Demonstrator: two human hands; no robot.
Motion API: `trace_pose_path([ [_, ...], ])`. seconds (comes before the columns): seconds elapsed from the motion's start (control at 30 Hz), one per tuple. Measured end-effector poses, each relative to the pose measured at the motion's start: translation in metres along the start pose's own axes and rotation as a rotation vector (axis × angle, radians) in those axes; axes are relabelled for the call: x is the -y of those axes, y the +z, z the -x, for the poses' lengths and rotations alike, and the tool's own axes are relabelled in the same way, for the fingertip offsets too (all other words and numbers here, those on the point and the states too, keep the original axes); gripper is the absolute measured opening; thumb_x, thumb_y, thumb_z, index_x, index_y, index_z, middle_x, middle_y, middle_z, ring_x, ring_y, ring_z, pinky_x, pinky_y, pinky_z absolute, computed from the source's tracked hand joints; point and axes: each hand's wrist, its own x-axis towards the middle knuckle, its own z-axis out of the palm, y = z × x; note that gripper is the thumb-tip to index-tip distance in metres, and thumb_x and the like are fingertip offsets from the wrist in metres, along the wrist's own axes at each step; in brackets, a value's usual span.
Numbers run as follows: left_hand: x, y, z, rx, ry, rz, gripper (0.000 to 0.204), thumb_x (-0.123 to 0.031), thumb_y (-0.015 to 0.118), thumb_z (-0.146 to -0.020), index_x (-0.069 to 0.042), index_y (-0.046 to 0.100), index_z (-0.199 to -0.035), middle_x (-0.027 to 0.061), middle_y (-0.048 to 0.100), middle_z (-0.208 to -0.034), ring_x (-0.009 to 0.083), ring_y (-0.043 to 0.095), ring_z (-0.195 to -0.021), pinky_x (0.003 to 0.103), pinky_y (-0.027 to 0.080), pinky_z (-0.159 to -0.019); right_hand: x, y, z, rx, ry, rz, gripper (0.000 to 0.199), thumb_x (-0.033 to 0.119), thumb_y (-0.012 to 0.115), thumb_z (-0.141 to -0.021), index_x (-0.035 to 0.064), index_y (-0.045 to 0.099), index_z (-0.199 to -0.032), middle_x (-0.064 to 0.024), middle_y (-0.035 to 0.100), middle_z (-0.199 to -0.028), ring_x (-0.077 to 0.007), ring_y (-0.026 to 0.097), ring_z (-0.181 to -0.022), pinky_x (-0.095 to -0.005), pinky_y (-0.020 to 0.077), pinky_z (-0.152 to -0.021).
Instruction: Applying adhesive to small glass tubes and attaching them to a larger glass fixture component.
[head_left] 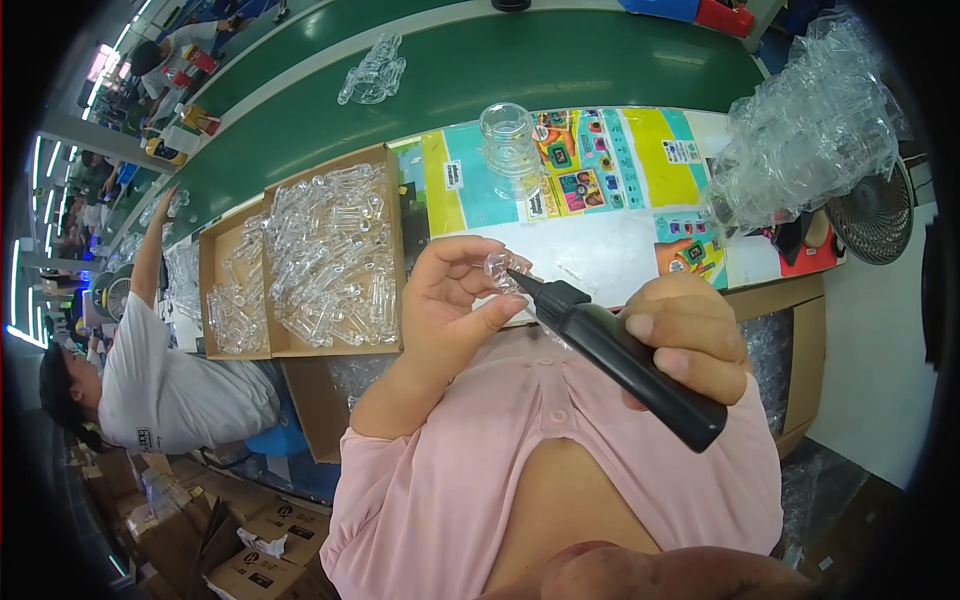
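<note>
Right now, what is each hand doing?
Left hand: closed on a small clear plastic piece, held at the fingertips.
Right hand: closed around a black pen-shaped tool.

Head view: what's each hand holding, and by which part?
Left hand pinches a small clear plastic piece at its fingertips; right hand wraps the black tool mid-body.

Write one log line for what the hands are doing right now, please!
left hand: holds small clear plastic piece | right hand: grips black tool, tip at the piece | cardboard tray of clear pieces to the left

Bare printed sheet [600, 250] behind clear jar [508, 135]
</note>
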Motion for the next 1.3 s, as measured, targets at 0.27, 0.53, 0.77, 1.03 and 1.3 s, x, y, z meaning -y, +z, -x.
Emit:
trace_pose_path([
  [0.27,0.004,0.001,0.001,-0.036,0.225,-0.293,0.042,0.004,0.067,-0.072,0.000,0.043,-0.106,0.0178,0.058,-0.099,0.0264,0.062,-0.090,0.034,0.050,-0.082,0.010,-0.004,0.000,0.086,0.132,0.023,0.043,0.016,0.072,-0.070,0.0014,0.044,-0.099,-0.0177,0.054,-0.088,-0.0252,0.057,-0.065,-0.0350,0.0498,-0.055],
  [0.53,0.009,0.002,-0.001,-0.046,0.343,-0.430,0.043,0.006,0.070,-0.068,0.000,0.048,-0.105,0.0144,0.059,-0.100,0.0205,0.060,-0.092,0.030,0.049,-0.081,0.010,-0.004,-0.001,0.009,0.286,0.115,0.038,0.018,0.068,-0.077,0.0008,0.043,-0.100,-0.0156,0.053,-0.083,-0.0199,0.054,-0.060,-0.0301,0.0479,-0.053],
  [0.77,0.018,-0.003,-0.005,-0.091,0.369,-0.582,0.041,0.001,0.073,-0.068,-0.001,0.053,-0.103,0.0120,0.059,-0.100,0.0183,0.060,-0.091,0.027,0.049,-0.079,-0.014,0.000,0.021,-0.461,0.952,-0.165,0.031,0.022,0.063,-0.079,0.0005,0.050,-0.098,-0.0083,0.056,-0.088,-0.0149,0.057,-0.075,-0.0274,0.0465,-0.065],
  [1.03,0.092,-0.046,-0.039,-0.323,0.029,-0.600,0.032,-0.004,0.062,-0.077,0.001,0.052,-0.107,0.0123,0.057,-0.099,0.0175,0.058,-0.081,0.028,0.050,-0.072,-0.068,-0.002,0.077,-1.194,1.222,-0.837,0.021,0.025,0.052,-0.088,0.0036,0.054,-0.088,-0.0077,0.058,-0.071,-0.0092,0.042,-0.039,-0.0158,0.0288,-0.028],
  [1.3,0.130,-0.087,-0.051,-0.372,0.318,-1.363,0.037,-0.011,0.063,-0.075,0.000,0.050,-0.108,0.0176,0.055,-0.105,0.0361,0.046,-0.101,0.041,0.037,-0.089,-0.057,-0.007,0.088,-1.187,1.280,-0.821,0.022,0.024,0.051,-0.089,0.0021,0.053,-0.093,-0.0095,0.059,-0.076,-0.0099,0.045,-0.041,-0.0152,0.0310,-0.029],
])
